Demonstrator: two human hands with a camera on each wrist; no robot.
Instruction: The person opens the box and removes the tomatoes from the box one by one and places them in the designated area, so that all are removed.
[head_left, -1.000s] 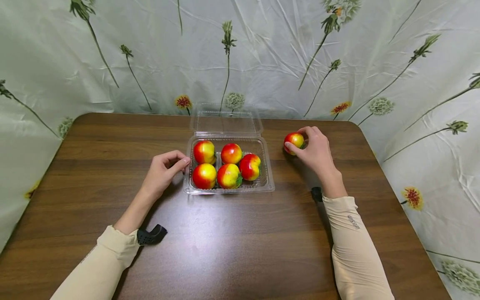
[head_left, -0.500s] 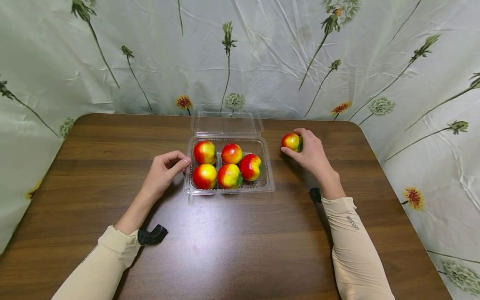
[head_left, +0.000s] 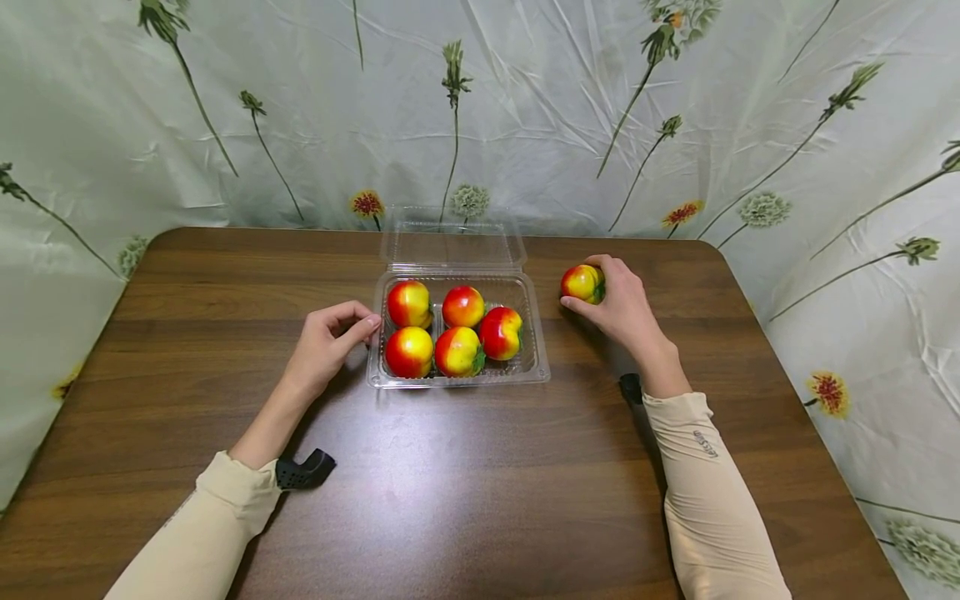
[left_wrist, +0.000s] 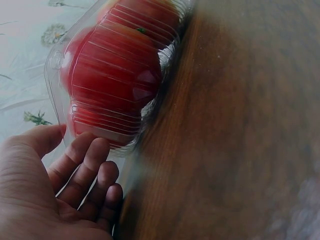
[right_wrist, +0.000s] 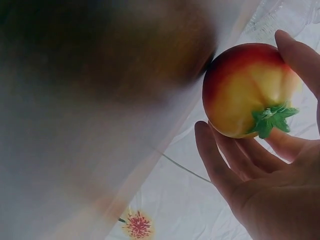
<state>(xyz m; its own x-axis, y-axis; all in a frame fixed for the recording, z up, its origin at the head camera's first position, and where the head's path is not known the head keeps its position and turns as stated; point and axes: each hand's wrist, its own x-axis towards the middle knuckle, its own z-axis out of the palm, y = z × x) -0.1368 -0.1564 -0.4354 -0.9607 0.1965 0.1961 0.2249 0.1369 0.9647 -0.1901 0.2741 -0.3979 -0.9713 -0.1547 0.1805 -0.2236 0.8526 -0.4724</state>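
Observation:
A clear plastic clamshell container (head_left: pixel 537 367) stands on the table with its lid tipped back, holding several shiny red-and-yellow fruits (head_left: pixel 408 352). At its left rim my left hand (head_left: pixel 322 346) pinches the edge; in the left wrist view the thumb (left_wrist: pixel 50 136) lies on one side of the rim and the fingertips on the other. Right of the container, my right hand (head_left: pixel 626 312) holds another red-and-yellow fruit (head_left: pixel 579 283) at the tabletop. The right wrist view shows this fruit's green star-shaped leafy top (right_wrist: pixel 272 120), with the thumb (right_wrist: pixel 300 55) on one side and fingers on the other.
The brown wooden table (head_left: pixel 450 500) runs back to a flower-printed curtain (head_left: pixel 525 100). The raised clear lid (head_left: pixel 453 237) leans at the table's back edge, near the curtain. Black wrist straps (head_left: pixel 303 471) sit on both forearms.
My right hand has shifted slightly left with its fruit, towards the container. My left hand and the container have stayed in place.

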